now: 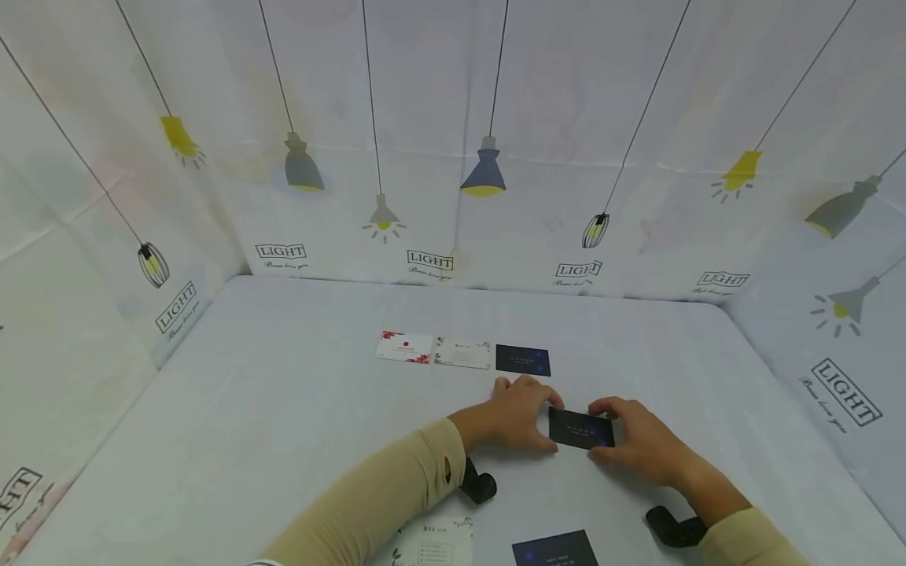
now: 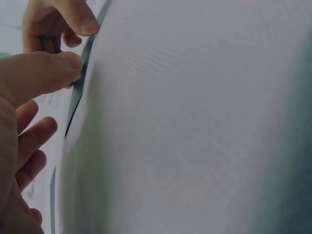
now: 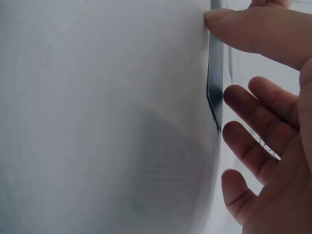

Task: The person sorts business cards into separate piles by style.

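Observation:
A dark blue business card lies flat on, or close over, the white tabletop, right of centre in the head view. My left hand pinches its left end, with the thumb at the near corner and the fingers at the far one. At the other end, the thumb and index finger of my right hand grip the near and far edges. In the left wrist view the card shows almost edge-on beside the left thumb. The right wrist view has the right thumb on the card's edge, other fingers spread.
Beyond the hands lie a white-and-red card, a pale leaf-patterned card and another dark blue card in a row. Nearer are a second leaf-patterned card and a dark card. A lamp-printed cloth hangs behind.

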`<state>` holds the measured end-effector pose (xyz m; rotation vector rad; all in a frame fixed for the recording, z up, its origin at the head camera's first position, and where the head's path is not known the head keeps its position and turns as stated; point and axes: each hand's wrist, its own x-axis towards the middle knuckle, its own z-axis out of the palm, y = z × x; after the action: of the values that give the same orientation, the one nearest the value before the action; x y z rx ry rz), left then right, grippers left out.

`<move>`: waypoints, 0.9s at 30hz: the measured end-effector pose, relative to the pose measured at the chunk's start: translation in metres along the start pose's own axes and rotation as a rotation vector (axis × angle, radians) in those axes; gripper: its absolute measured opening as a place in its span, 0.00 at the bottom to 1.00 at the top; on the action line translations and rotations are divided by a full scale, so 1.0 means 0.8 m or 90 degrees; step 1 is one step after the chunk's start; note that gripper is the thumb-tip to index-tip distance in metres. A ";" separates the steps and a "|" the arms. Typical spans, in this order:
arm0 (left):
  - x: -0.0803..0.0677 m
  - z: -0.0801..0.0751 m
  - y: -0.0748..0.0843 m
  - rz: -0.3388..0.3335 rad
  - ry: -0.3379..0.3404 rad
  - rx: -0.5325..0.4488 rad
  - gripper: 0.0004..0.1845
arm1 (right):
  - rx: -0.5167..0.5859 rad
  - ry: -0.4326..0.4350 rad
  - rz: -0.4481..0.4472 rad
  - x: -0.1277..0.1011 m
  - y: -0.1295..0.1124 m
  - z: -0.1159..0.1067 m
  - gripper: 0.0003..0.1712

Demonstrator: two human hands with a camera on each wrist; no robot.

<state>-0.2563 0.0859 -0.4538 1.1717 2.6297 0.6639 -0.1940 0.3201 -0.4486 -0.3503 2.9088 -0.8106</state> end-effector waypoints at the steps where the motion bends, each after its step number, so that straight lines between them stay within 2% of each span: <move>1: 0.000 0.001 0.000 0.001 0.000 0.001 0.27 | -0.002 0.000 0.000 0.000 0.001 0.001 0.36; 17: 0.002 0.005 0.004 0.024 0.000 0.027 0.23 | -0.011 0.001 -0.006 0.004 -0.002 -0.001 0.30; 27: 0.004 -0.001 0.007 0.000 -0.014 0.053 0.24 | -0.025 -0.012 -0.024 0.006 -0.006 -0.003 0.28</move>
<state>-0.2550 0.0915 -0.4507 1.1951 2.6626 0.5441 -0.1978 0.3162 -0.4443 -0.4147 2.9134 -0.7511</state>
